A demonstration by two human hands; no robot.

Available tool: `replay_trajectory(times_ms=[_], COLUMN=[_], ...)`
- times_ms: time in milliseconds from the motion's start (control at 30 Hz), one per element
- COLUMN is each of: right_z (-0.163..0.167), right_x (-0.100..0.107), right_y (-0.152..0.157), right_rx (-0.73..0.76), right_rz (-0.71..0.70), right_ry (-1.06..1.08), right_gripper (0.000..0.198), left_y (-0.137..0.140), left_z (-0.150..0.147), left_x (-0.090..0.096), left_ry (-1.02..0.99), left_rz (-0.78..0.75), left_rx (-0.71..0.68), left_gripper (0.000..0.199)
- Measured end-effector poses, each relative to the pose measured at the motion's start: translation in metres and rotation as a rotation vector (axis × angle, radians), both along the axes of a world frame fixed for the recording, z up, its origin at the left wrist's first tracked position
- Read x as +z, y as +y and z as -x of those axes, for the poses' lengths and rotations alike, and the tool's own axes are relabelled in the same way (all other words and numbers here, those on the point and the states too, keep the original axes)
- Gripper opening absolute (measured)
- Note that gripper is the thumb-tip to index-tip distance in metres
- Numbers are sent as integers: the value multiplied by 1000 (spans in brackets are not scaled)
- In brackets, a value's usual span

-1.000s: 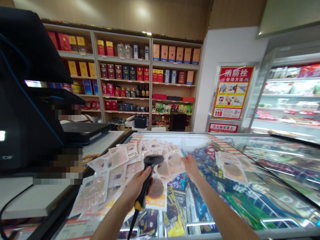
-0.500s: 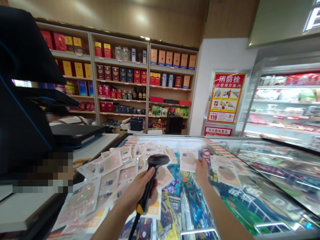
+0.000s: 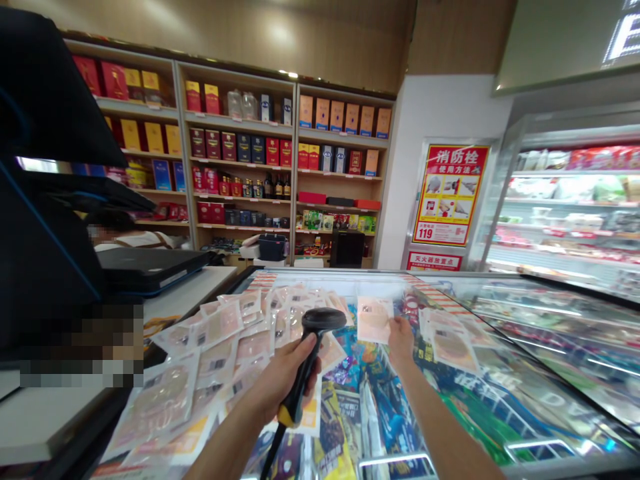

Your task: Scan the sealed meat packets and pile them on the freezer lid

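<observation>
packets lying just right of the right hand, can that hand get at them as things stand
Probably yes: the right hand is close beside the right-side packets, nothing visible between, though it is holding another packet.

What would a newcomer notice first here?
Probably the black-and-yellow handheld scanner in the left hand, front and centre, with the right hand holding a flat, clear plastic packet to its right. Next, the similar packets spread over the glass-topped case at left, and the red-and-yellow poster on the white wall behind.
</observation>
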State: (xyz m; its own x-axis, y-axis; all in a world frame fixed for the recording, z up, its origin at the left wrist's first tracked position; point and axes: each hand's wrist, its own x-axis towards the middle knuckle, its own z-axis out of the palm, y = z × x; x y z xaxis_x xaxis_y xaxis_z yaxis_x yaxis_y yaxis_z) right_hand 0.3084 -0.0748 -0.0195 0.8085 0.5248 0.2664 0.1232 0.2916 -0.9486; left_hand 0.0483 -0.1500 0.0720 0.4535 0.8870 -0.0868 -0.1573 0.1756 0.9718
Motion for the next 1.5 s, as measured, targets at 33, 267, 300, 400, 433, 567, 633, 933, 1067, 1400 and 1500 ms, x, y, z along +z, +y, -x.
replay_trajectory(times_ms=[33, 267, 300, 400, 433, 567, 633, 933, 1067, 1400, 1500], right_z=[0, -3, -4, -3, -3, -2, -2, -1, 1, 1, -1], right_x=[0, -4, -4, -3, -3, -4, -3, 0, 1, -2, -5], right_y=[0, 2, 2, 2, 2, 2, 1, -2, -3, -2, 0], right_rx=[8, 11, 8, -3, -7, 2, 14, 7, 12, -1, -12], right_rz=[-9, 5, 10, 25, 28, 25, 20, 34, 23, 13, 30], right_ry=[8, -6, -10, -22, -27, -21, -14, -21, -14, -38, -66], right_gripper=[24, 26, 26, 25, 25, 25, 25, 26, 26, 26, 27], left_y=[0, 2, 2, 2, 2, 2, 2, 5, 3, 5, 6], left_z=[0, 0, 0, 0, -1, -1, -1, -1, -2, -2, -2], left_x=[0, 0, 0, 0, 0, 0, -1, -1, 0, 3, 2], left_ry=[-4, -9, -10, -12, -9, -9, -19, -31, -18, -9, -5], left_rz=[3, 30, 34, 29, 25, 23, 27, 54, 17, -19, -26], left_rx=[0, 9, 1, -19, -23, -15, -12, 3, -9, -25, -10], left_gripper=[35, 37, 37, 37, 36, 35, 35, 32, 33, 34, 35])
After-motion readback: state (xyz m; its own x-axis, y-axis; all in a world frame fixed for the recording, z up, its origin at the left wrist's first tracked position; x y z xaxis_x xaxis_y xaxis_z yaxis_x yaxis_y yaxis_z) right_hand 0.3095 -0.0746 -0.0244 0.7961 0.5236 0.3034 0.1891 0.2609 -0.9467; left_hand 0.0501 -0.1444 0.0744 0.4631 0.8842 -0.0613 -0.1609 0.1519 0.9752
